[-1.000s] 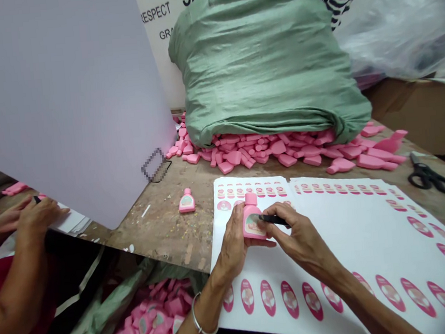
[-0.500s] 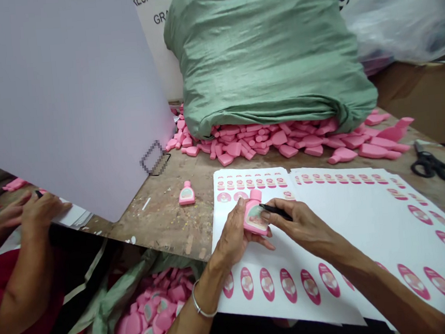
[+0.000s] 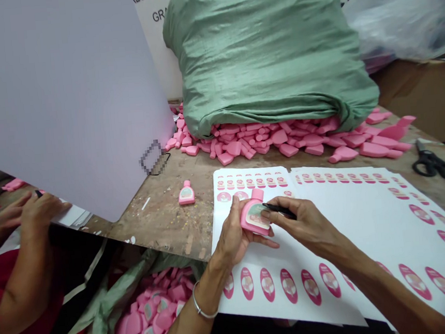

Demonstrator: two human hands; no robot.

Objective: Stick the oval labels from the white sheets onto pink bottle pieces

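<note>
A small pink bottle point(image 3: 254, 213) with a pale green and cream label on its front is held in my left hand point(image 3: 232, 231), its cap tilted up and to the right. My right hand point(image 3: 299, 217) pinches a thin black tool point(image 3: 281, 209), perhaps tweezers, with its tip over the label. The right thumb presses on the label. Both hands are above sticker sheets point(image 3: 257, 301) printed with pink ovals and small labels. Another labelled pink bottle point(image 3: 186, 193) stands or lies on the wooden table to the left; I cannot tell which.
A large green sack point(image 3: 271, 53) sits on piled pink bottles point(image 3: 282, 138) at the back. Black scissors point(image 3: 434, 164) lie at the right. A pale panel point(image 3: 64, 97) separates off a co-worker's hands point(image 3: 35, 212). Below the table edge, an open sack holds pink bottles point(image 3: 153, 313).
The bottle in my left hand has tilted slightly more to the right. My right hand has shifted a little to the right, its thumb still at the label.
</note>
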